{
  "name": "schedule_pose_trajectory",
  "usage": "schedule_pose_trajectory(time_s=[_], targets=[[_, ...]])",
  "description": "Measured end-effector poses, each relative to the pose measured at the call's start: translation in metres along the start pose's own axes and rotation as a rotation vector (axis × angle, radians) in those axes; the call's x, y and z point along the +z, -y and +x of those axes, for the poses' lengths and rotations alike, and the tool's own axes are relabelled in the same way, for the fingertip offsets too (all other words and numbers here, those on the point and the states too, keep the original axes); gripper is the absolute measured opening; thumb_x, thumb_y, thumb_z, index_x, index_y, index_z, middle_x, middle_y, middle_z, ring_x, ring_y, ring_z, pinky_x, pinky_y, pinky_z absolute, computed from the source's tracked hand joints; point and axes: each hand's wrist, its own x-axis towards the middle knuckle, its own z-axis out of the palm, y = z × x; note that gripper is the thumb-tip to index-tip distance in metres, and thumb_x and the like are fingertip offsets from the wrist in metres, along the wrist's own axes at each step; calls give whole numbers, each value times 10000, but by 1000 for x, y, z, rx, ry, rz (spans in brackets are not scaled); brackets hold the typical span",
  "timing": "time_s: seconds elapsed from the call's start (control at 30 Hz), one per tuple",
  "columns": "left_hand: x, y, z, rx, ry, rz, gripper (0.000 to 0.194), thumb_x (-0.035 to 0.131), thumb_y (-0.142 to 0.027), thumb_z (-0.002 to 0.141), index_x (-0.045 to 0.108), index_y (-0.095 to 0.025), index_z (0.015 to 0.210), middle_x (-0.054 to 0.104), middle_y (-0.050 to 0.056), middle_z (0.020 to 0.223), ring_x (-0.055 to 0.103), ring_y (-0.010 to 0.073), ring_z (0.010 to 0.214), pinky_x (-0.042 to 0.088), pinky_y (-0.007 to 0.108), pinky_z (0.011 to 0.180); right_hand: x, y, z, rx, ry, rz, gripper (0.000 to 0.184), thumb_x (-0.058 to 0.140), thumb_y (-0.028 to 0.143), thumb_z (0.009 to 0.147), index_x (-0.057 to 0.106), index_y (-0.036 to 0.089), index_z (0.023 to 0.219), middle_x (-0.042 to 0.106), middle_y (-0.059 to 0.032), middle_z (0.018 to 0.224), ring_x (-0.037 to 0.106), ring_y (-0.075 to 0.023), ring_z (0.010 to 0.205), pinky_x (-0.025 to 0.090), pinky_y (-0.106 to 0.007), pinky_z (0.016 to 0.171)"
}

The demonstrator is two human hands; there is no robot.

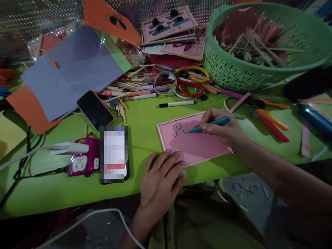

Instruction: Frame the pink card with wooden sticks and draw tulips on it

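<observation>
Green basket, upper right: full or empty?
Neither, as far as I can see: the green basket holds thin wooden sticks and crumpled pink material, below its rim. How deep they go, I cannot tell.

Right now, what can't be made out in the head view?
All in the head view:
- Phone beside the magenta socket block: screen pixelated.
- Pale piece at the left hand: mostly hidden by it.
- Lower cards in the stack: largely covered by the top card.
- Green basket: lowest contents hidden by its wall.
- Blue tube: lettering blurred.
</observation>
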Motion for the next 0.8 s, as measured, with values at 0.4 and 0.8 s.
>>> schedule_pose_trajectory(time_s=[0.4,0.8], targets=[[-1,0,2,16,-27,15,285,501,-372,1081,708,-284,1255,745,-46,1396,633,202,1324,411,423,1161,0,-1,0,-3,-27,-1,312,832,475,804,610,283,702,567,-9,668,488,-201,627,397,-382,579],[0,0,2,14,-16,17,280,520,-370,1069,711,-288,1256,745,-40,1398,636,205,1329,409,408,1171,0,-2,1,-5,-41,-31,257,807,427,830,603,297,742,591,-23,725,544,-237,687,444,-416,639]])
